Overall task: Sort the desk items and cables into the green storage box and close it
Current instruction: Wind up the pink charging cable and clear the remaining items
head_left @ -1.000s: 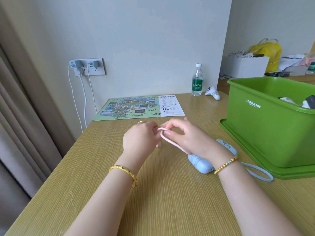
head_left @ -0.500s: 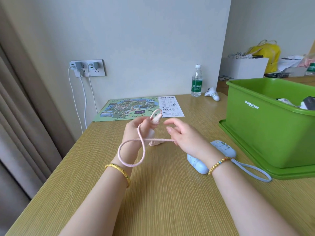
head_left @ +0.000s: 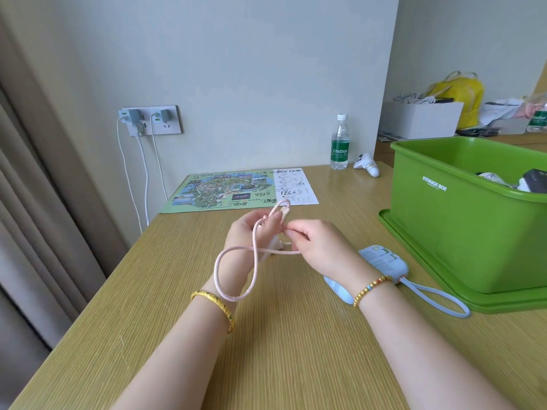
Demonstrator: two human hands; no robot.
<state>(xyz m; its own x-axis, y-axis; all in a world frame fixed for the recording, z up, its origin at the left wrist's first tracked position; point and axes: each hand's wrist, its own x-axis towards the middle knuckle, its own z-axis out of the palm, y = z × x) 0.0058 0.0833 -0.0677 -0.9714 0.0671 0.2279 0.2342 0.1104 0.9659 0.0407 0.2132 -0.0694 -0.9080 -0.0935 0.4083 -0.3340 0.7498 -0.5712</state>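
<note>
A thin pink cable (head_left: 220,273) hangs in a loop around my left hand (head_left: 247,235), which holds it above the desk with one plug end sticking up past the fingers. My right hand (head_left: 318,244) pinches the same cable just right of the left hand. Partly under my right wrist lies a light blue device (head_left: 381,260) with a blue strap loop (head_left: 438,300). At the right stands the open green storage box (head_left: 450,220) on its green lid (head_left: 393,232), with a few items inside.
A printed map sheet (head_left: 236,189) lies flat at the back of the wooden desk. A water bottle (head_left: 340,143) and a small white controller (head_left: 367,167) stand near the wall. Chargers with white cords hang from the wall socket (head_left: 151,119). A curtain is at the left.
The pink cable went from a tight pinch between both hands to an open loop hanging around my left hand. My right hand has moved back in close to the left.
</note>
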